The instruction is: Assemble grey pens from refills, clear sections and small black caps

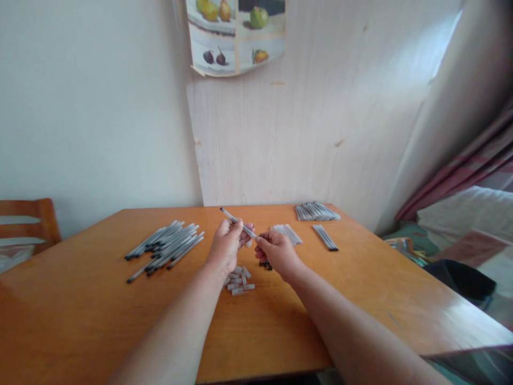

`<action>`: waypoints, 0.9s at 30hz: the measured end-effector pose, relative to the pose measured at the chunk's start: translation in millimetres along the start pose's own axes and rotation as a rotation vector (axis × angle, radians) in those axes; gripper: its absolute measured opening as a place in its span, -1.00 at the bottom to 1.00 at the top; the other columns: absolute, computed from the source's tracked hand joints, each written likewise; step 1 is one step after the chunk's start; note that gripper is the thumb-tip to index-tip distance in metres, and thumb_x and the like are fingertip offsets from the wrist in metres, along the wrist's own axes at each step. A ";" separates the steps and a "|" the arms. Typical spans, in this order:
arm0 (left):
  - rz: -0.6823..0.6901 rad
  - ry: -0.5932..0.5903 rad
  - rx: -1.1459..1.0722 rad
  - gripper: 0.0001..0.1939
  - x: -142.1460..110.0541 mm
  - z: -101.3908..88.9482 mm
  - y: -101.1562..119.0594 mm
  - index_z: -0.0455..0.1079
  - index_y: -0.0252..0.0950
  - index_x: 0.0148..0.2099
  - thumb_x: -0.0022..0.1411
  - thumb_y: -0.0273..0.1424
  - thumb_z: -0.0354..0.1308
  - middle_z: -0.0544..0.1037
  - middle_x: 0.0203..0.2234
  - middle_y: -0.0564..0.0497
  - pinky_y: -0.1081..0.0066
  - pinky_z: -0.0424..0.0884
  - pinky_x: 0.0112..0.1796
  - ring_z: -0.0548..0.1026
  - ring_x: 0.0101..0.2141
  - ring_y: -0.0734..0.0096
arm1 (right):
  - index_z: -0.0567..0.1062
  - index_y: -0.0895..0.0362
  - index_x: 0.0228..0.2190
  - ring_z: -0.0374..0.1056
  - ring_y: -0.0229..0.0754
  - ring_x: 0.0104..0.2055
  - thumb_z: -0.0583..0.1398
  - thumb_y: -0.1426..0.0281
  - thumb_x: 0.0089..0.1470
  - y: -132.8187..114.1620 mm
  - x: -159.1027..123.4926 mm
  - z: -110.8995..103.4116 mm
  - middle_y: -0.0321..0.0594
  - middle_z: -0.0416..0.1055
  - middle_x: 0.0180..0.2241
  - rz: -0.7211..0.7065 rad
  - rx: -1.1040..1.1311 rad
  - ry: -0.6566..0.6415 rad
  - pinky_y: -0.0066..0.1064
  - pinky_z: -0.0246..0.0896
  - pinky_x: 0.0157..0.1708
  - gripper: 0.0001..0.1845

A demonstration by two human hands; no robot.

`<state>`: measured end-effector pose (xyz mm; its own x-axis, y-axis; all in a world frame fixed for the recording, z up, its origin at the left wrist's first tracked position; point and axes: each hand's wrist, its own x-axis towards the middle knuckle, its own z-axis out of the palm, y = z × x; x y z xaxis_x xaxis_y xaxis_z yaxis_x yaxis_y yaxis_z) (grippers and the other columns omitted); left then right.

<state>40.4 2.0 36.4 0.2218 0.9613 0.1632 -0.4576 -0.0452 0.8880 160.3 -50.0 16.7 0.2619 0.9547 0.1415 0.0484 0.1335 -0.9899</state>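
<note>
Both hands meet over the middle of the table around one slim pen (228, 214) with a clear grey barrel and a dark end pointing up and left. My left hand (225, 243) is closed on the barrel, thumb on top. My right hand (277, 253) pinches at the pen's lower right end; any small part between its fingertips is hidden. Below the hands lies a small heap of short translucent caps (240, 283). Small black pieces (264, 264) show partly beneath my right hand. Behind it lies a row of clear tubes (289, 233).
A loose pile of dark-ended pens (168, 247) covers the table's left part. At right lie a few aligned pens (325, 238) and, farther back, a bundle of pens (316, 211). A wooden chair (48, 222) stands left; a black container (460, 280) sits beyond the right edge.
</note>
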 end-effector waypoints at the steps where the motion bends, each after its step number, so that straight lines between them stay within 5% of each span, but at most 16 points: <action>1: 0.004 -0.008 0.003 -0.77 0.2 -0.4 0.2 0.26 -0.29 -0.19 0.19 -0.31 0.23 0.60 -0.33 -0.08 0.29 0.49 -0.22 0.59 -0.30 0.35 | 0.38 0.18 -0.42 0.32 -0.35 -0.62 0.19 0.33 0.09 0.3 0.3 -0.4 -0.31 0.39 -0.59 0.000 -0.004 -0.001 -0.57 0.21 -0.65 -0.84; 11: 0.088 -0.061 0.192 -0.68 3.8 -6.0 -7.0 0.35 -0.28 -0.10 0.14 -0.25 0.23 0.57 -0.38 -0.03 0.41 0.43 -0.34 0.53 -0.39 0.42 | 0.46 0.18 -0.34 0.33 -0.32 -0.60 0.16 0.17 0.08 10.0 11.1 -14.7 -0.30 0.39 -0.56 -0.091 -0.183 0.067 -0.54 0.19 -0.64 -0.70; 19: 0.325 -0.233 0.750 -0.86 13.4 -17.9 -21.9 0.50 -0.22 -0.23 0.16 -0.33 0.20 0.55 -0.42 0.00 0.45 0.32 -0.34 0.45 -0.41 0.40 | 0.43 0.16 -0.02 0.38 -0.25 -0.44 0.10 0.11 0.14 2.4 15.1 -28.1 -0.24 0.45 -0.41 -0.349 -0.272 0.222 -0.48 0.23 -0.49 -0.51; 27: 0.662 -0.254 1.363 -0.81 7.5 -24.0 -15.7 0.53 -0.14 -0.17 0.24 -0.37 0.10 0.57 -0.26 -0.11 0.22 0.25 -0.12 0.44 -0.21 0.17 | 0.54 0.11 -0.48 0.27 -0.25 -0.47 0.14 0.30 0.09 -1.4 15.7 -39.2 -0.29 0.40 -0.58 -0.413 -0.658 0.146 -0.47 0.05 -0.45 -0.77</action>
<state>28.6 16.4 13.4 0.5038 0.6056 0.6160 0.5497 -0.7748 0.3122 202.1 -45.6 20.8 0.2199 0.8115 0.5414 0.7178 0.2413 -0.6531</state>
